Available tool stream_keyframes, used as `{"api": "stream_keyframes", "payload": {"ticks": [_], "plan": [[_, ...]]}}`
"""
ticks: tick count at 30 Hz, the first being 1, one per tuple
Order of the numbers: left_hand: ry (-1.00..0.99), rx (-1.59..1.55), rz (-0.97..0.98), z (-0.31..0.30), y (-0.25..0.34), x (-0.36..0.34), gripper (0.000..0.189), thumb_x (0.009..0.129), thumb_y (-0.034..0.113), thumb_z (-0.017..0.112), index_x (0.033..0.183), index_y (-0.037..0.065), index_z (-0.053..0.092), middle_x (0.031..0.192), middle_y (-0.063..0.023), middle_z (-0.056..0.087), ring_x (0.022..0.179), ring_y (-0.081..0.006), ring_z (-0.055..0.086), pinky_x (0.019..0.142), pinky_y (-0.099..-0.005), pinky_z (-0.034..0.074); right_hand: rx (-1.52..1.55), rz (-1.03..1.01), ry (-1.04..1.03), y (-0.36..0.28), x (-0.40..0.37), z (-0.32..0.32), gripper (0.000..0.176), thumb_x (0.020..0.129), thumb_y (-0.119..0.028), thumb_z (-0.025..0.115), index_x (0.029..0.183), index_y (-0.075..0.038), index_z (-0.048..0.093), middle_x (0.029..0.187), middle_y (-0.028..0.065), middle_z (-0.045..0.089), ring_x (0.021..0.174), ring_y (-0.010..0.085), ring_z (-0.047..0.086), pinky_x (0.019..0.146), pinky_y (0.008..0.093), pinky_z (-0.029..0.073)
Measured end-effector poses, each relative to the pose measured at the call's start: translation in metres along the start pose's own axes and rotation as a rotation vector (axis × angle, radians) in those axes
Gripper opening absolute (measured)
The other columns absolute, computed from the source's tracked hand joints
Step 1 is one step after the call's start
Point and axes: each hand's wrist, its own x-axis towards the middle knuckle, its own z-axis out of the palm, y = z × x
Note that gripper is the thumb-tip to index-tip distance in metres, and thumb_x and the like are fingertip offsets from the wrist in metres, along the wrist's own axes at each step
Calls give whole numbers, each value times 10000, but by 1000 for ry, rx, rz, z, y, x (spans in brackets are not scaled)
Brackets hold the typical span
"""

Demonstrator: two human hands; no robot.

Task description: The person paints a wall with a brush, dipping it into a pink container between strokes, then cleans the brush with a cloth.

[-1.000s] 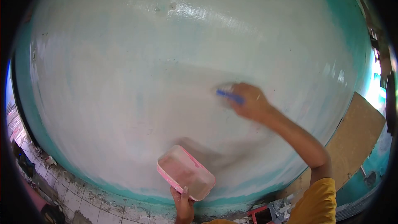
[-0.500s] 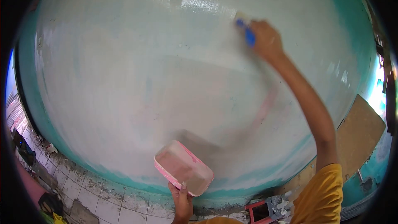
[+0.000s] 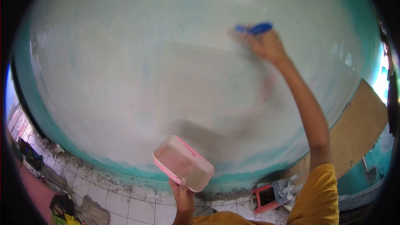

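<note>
My right hand is raised against the wall, closed around the blue handle of a paintbrush. The bristle end is blurred and points left, at or close to the painted surface. Low in the middle, my left hand grips the near edge of a rectangular plastic tub, thumb over the rim. That tub is white inside with pink smears on its rim, tilted toward me, with a thin pale layer on its bottom. Whitish paint covers most of the wall, and a wet shine shows near the top.
Teal paint shows along the wall's bottom and sides. A brown board leans at the right. A red and grey stool spattered with white stands below it. White floor tiles are dirty along the wall. Dark and yellow items lie lower left.
The paintbrush has swung from steep to nearly level, its handle end now up and to the right. My right hand is slightly lower in view. The tub stays in my left hand.
</note>
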Motion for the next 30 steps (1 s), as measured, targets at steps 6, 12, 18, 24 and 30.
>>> {"api": "stream_keyframes", "payload": {"ticks": [6,12,18,24,30], "plan": [[-3,27,-26,0,2,0,616,932,244,572,1409,89,215,1338,-104,397,1198,-214,454,925,-383,456,-135,-137,473,5,-4,-3,204,862,-179,592,1018,-66,660,1006,126,666,928,307,612,795,409,506],[-21,54,31,-1,2,4,600,941,247,564,1406,95,217,1338,-103,389,1197,-213,448,925,-388,456,-88,-254,115,-46,-157,116,344,725,-81,607,1068,-69,638,1074,122,624,1002,311,582,822,412,475],[-30,84,15,7,12,10,609,946,227,569,1414,104,198,1350,-110,370,1205,-218,442,933,-395,459,293,-96,-102,-91,-270,179,331,783,-99,687,1102,-32,628,1118,120,638,936,311,625,813,379,494],[-42,150,-14,12,11,16,657,937,152,584,1438,108,161,1374,-99,352,1218,-212,432,927,-389,465,1334,721,131,-112,-297,154,346,906,-138,653,1208,4,561,1061,101,657,950,204,649,776,319,539],[-86,185,26,16,9,19,691,924,98,582,1461,117,147,1397,-95,335,1226,-200,424,930,-364,458,1842,1093,227,-149,-316,58,366,914,-83,631,1250,4,514,1088,92,622,922,133,623,775,270,536]]}}
